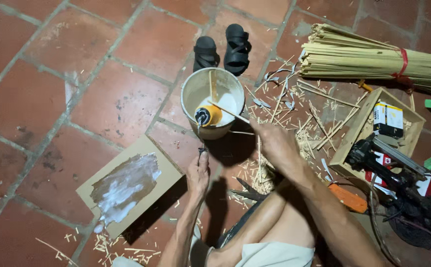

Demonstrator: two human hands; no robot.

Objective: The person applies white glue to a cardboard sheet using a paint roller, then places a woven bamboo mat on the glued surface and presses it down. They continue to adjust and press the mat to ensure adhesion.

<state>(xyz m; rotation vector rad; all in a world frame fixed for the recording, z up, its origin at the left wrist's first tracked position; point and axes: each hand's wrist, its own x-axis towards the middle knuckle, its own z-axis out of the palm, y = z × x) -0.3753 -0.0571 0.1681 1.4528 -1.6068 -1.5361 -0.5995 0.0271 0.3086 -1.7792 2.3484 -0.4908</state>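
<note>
Two hands working over a bucket of white glue on a red tile floor.

The left hand (198, 173) is closing around the handle of a small paint roller (208, 116), whose yellow, glue-coated sleeve is resting on the near rim of the white bucket (190, 86) — inside, a pool of white glue (227, 103) is lying at the bottom with a flat bamboo slat standing in it. The right hand (273, 141) is pinching a thin bamboo stick (227, 112), fingers together, its far end reaching over the bucket beside the roller. Near and left, a cardboard sheet (163, 170) is carrying a smear of white glue. To the right, a wooden tray (356, 131) is holding a small box and a nail gun (398, 183); beyond it a tied bamboo bundle (373, 57) is lying, and black sandals (223, 49) are sitting just beyond the bucket.
</note>
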